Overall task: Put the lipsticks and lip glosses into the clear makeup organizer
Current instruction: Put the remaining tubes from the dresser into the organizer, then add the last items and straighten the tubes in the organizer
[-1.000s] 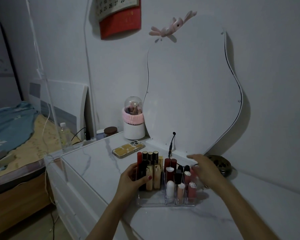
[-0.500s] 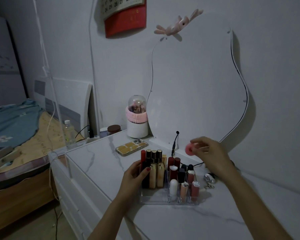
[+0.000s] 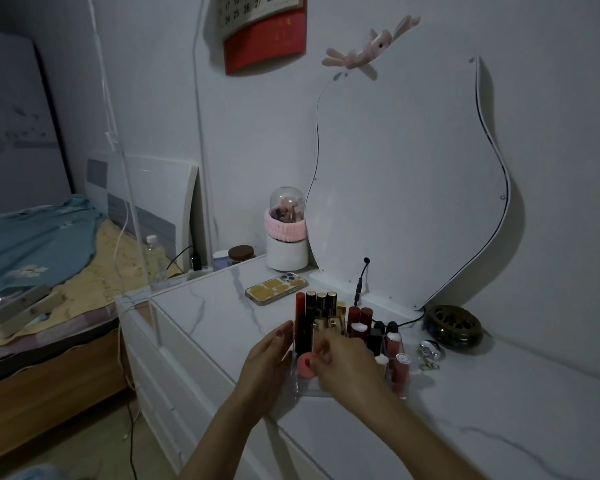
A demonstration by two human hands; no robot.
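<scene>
A clear makeup organizer (image 3: 300, 384) stands on the white marble dresser top (image 3: 482, 403), filled with several upright lipsticks and lip glosses (image 3: 321, 304) in red, black and gold. My left hand (image 3: 264, 365) rests against the organizer's left side, thumb up by a black tube. My right hand (image 3: 347, 365) reaches across the organizer's front and pinches a small round pink item (image 3: 306, 365) over its front-left corner. The hand hides the front middle compartments.
A phone (image 3: 276, 289) lies behind the organizer. A white brush holder with a clear dome (image 3: 286, 233) stands at the back. A dark round dish (image 3: 452, 327) and a silver clip (image 3: 430, 353) sit to the right. A wavy mirror (image 3: 406, 174) leans on the wall. A bed (image 3: 42, 265) is left.
My right hand carried the round pink item from up by the mirror down and left to the organizer's front-left corner. The left hand stayed on the organizer's side.
</scene>
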